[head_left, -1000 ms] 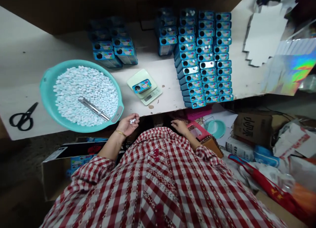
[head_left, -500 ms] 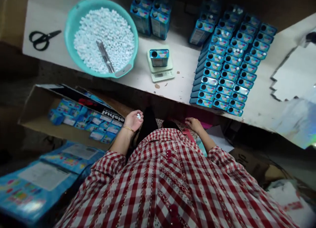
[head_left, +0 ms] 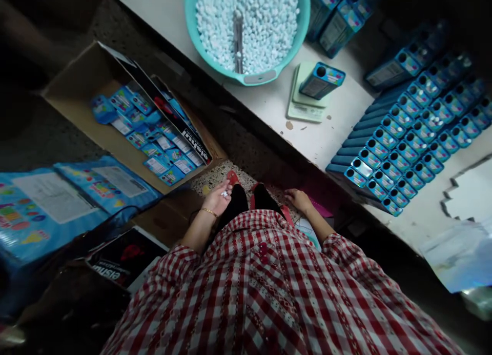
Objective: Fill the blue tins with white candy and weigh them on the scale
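Observation:
My left hand [head_left: 217, 199], with a bangle on the wrist, is curled around a few small white pellets [head_left: 224, 194]. My right hand [head_left: 300, 200] hangs at my other side, fingers loosely bent and nothing visible in them. In front, on the table, a turquoise basin [head_left: 191, 24] is full of similar pale pellets [head_left: 265, 24], with a metal tool [head_left: 238, 42] lying on top. To its right, a blue container [head_left: 322, 80] with a round hole in its top stands on a small pale green scale [head_left: 306, 111]. Both hands are apart from these.
Rows of blue containers [head_left: 392, 144] stand at the table's right, more [head_left: 340, 24] behind the scale. On the left, a cardboard box [head_left: 73, 96] holds several blue packs [head_left: 157, 150]; large blue wrapped packages [head_left: 57, 206] lie nearer me. The white table [head_left: 269, 109] has a front edge.
My view has turned and shifted left, so the table sits further up and right, and more of the floor and box shows. The left hand still holds the pellets; the right stays low.

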The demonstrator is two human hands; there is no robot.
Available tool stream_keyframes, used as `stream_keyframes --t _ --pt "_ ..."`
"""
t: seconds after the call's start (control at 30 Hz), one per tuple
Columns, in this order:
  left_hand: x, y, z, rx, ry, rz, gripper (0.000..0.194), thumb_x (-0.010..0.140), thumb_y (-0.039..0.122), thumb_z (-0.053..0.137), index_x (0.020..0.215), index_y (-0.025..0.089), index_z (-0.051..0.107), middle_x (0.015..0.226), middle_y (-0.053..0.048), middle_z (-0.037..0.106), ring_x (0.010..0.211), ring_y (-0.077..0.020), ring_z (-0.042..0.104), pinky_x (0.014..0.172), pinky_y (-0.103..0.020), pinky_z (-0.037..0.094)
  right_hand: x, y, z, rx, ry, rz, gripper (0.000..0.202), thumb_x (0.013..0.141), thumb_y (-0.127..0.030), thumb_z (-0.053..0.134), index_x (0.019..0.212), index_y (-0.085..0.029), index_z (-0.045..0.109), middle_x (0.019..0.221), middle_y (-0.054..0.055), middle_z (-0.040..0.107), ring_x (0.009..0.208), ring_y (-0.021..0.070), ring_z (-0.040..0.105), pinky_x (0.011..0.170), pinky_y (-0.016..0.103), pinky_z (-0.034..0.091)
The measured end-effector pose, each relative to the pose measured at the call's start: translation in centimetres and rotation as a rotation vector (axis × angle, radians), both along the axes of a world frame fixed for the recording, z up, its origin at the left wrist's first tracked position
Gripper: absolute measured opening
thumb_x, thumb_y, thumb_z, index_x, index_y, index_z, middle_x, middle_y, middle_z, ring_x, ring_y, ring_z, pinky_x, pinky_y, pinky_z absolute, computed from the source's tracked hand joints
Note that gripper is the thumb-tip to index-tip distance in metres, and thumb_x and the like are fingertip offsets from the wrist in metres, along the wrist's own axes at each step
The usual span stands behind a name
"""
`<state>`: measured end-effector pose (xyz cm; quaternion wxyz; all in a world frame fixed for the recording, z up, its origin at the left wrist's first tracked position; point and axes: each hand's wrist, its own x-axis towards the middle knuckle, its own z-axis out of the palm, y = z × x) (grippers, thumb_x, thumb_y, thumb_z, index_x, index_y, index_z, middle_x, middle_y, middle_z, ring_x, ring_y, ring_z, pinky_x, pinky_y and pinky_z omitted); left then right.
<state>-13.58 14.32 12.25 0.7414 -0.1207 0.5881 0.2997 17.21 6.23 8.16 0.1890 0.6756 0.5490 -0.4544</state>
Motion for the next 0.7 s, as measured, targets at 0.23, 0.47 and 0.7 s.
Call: stream_keyframes --t 0.23,0.47,0.7 --pt "-5.3 -1.7 -1.4 -0.043 0.010 0.027 0.009 0.076 0.012 0.065 0.083 0.016 0.060 0.055 0.005 0.049 0.040 -0.0023 0.040 0.037 -0.011 0.027 -5.7 0.4 -0.7 -0.077 -0.030 0.066 0.030 0.089 -0.027 0.048 0.111 -0.019 0.066 0.116 0.010 0.065 0.105 0.0208 0.061 0.087 0.026 0.046" --pt "-9.2 -1.5 -1.7 -0.097 -0.062 0.118 0.009 0.079 0.011 0.054 0.086 0.012 0.061 0.062 0.001 0.053 0.047 -0.0048 0.046 0.040 -0.013 0.034 -10.2 1.0 -0.5 -0.099 -0.031 0.129 0.030 0.087 -0.024 0.052 0.113 -0.021 0.065 0.116 0.008 0.065 0.106 0.0197 0.061 0.089 0.025 0.046" --pt "-11.6 -1.9 -2.3 -0.077 -0.090 0.138 0.019 0.075 0.002 0.050 0.087 0.012 0.062 0.066 -0.002 0.056 0.051 -0.0051 0.048 0.044 -0.012 0.036 -11.8 0.8 -0.2 -0.111 -0.063 0.146 0.032 0.087 -0.024 0.052 0.116 -0.022 0.064 0.119 0.007 0.064 0.108 0.0199 0.060 0.090 0.026 0.046"
